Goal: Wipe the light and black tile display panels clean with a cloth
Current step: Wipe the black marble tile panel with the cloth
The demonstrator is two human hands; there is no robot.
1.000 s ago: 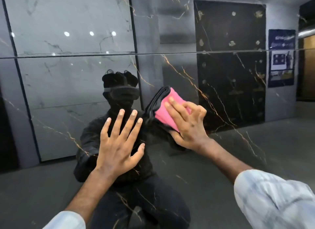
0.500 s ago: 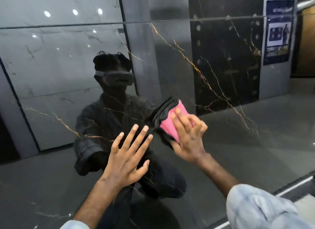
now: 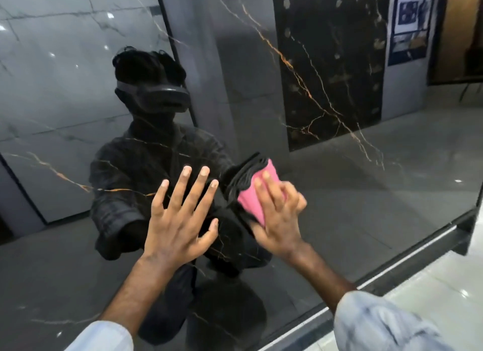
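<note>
The pink cloth lies under the right hand's bent fingers, held against the black panel; left hand spread flat just beside

Pink cloth; glossy black tile panel veined gold and white.

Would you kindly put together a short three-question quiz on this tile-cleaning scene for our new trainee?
1. True or false: the left hand holds the cloth.
2. What colour is the cloth? A blue, B pink, C white.
3. Fill in: the right hand presses the cloth against the glossy ____ tile panel.
Key: 1 false; 2 B; 3 black.
</note>
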